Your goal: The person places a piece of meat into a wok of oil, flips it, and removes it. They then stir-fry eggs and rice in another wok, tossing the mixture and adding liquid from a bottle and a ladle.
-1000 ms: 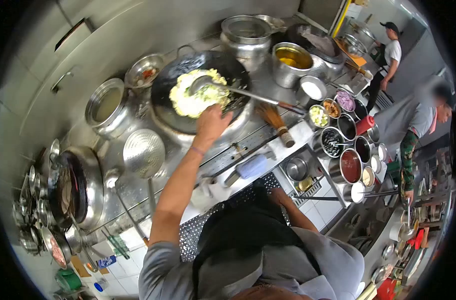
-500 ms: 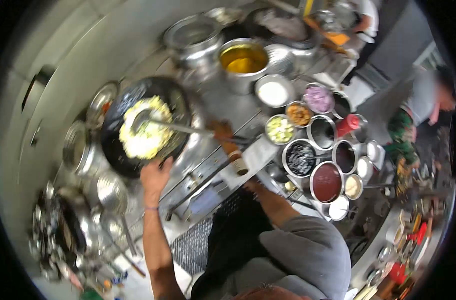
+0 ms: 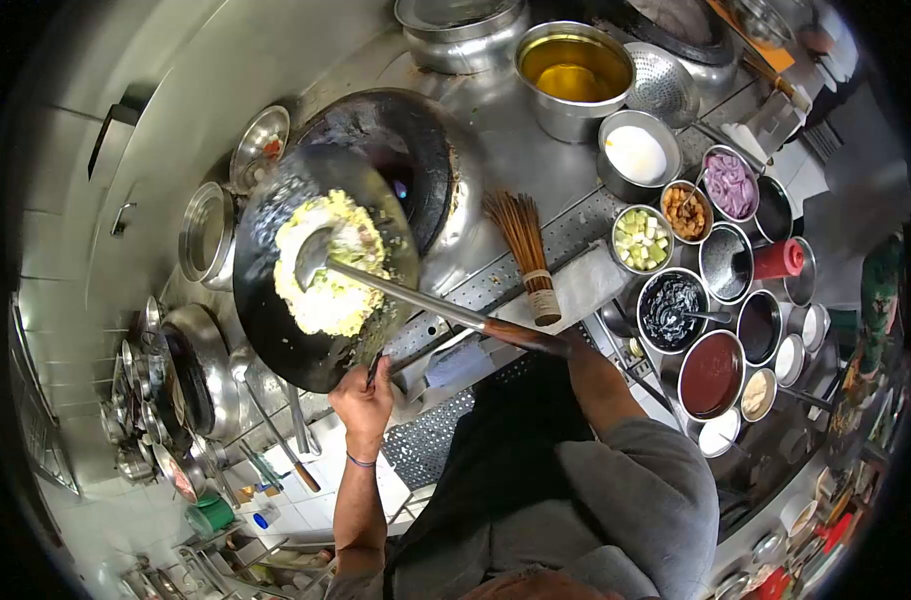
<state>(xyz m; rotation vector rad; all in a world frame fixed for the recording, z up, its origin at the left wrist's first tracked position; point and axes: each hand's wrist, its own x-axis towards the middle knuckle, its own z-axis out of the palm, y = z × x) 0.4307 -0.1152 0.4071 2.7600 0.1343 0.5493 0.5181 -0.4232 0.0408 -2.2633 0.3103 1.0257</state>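
Observation:
My left hand point(image 3: 362, 403) is closed on the near rim of a black wok point(image 3: 275, 345), thumb up. The wok is tilted, beside the burner opening instead of over it. A yellow and white mass that looks like fried rice with egg point(image 3: 340, 310) lies in it. My right hand point(image 3: 578, 362) is closed at the end of a long ladle point(image 3: 425, 300) with a wooden grip; its fingers are mostly hidden. The ladle's bowl rests in the food. A bamboo wok brush point(image 3: 522, 245) lies on the counter beyond the ladle's handle.
The round burner point(image 3: 437, 170) has a small blue glow inside. A pot of yellow oil point(image 3: 575, 75) stands at the back. Right of me are several bowls: diced green vegetable point(image 3: 642, 238), dark red sauce point(image 3: 710, 373), black sauce point(image 3: 667, 308), sliced onion point(image 3: 729, 183). A red bottle point(image 3: 778, 260) stands among them.
The wok has shifted off the burner toward the left, uncovering the burner opening. The ladle has stayed in the food. The camera view has turned, and the image is sharper.

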